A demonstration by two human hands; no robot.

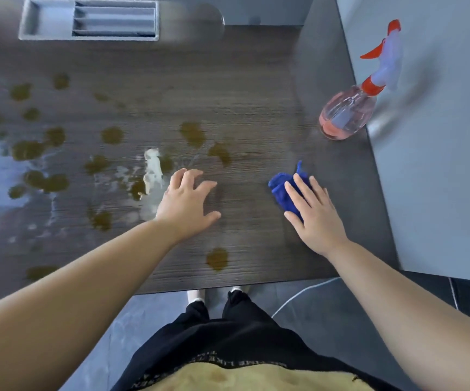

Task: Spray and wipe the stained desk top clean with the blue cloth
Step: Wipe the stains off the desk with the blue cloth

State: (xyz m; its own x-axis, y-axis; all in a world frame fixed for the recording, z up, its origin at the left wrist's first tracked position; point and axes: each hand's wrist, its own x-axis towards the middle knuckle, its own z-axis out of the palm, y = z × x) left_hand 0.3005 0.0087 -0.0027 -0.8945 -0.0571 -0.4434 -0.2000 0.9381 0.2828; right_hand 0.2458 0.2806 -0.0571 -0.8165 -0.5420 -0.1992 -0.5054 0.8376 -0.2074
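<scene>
Crumpled blue cloth [280, 190] on dark wood-grain surface [256, 108], under right hand [315, 213], fingers flat | left hand [187, 203] splayed, empty | cloth soft, light; bunch its middle | brown stains [192, 134] remain

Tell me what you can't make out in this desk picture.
Head view only:
- cloth: largely under the right hand, so its size and grip are unclear.
- stains: cut off by the left edge; window glare washes out that side.
- tray: blurred, contents unreadable.
- bottle: liquid level unclear.
- left hand: contact with the desk unclear.
</scene>
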